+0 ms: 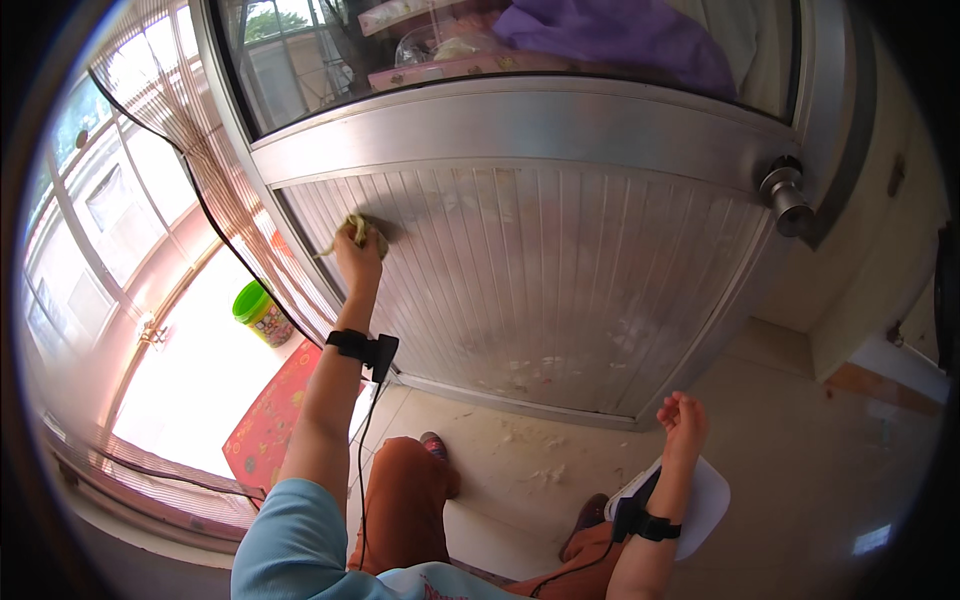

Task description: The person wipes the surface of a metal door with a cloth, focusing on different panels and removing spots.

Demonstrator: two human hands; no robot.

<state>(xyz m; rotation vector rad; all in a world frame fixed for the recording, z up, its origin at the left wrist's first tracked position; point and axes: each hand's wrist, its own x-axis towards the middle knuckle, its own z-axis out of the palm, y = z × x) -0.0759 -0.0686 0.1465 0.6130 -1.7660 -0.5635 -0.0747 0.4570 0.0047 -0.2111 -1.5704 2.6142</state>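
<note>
My left hand is closed around a crumpled yellow-green cloth and presses it to the upper left of the ribbed lower panel of a metal-framed door. My right hand hangs low at the right, near the door's bottom corner, with its fingers curled and nothing seen in it. A round metal door knob sticks out at the door's right side. Glass fills the door's upper part, with a purple cloth behind it.
A green patterned bucket and a red patterned mat lie at the left, beyond a striped sheer curtain. Pale scraps are scattered on the tiled floor below the door. A white object stands beneath my right forearm.
</note>
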